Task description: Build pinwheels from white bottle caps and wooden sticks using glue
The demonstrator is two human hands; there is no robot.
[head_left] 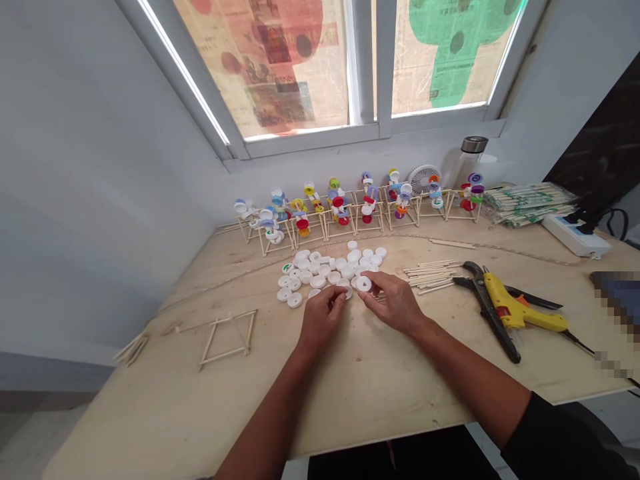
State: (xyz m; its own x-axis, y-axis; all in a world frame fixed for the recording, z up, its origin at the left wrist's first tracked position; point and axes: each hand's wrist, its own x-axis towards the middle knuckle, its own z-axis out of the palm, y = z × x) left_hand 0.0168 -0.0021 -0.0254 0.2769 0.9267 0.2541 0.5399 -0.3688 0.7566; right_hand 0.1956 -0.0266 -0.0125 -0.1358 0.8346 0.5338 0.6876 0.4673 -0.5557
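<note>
My right hand (pixel 395 301) pinches a white bottle cap (pixel 363 284) between thumb and fingers, just above the wooden tabletop (pixel 350 380). My left hand (pixel 323 317) is curled beside it, its fingertips closed on another small white cap at the near edge of a pile of several white caps (pixel 330 270). Both hands sit close together at the near side of the pile.
A row of stick frames with coloured caps (pixel 360 203) lines the back wall. Loose wooden sticks (pixel 433 275), black cutters (pixel 487 307) and a yellow glue gun (pixel 520 312) lie right. A square stick frame (pixel 227 340) lies left. Stick packets (pixel 527 200) and a power strip (pixel 575 237) are far right.
</note>
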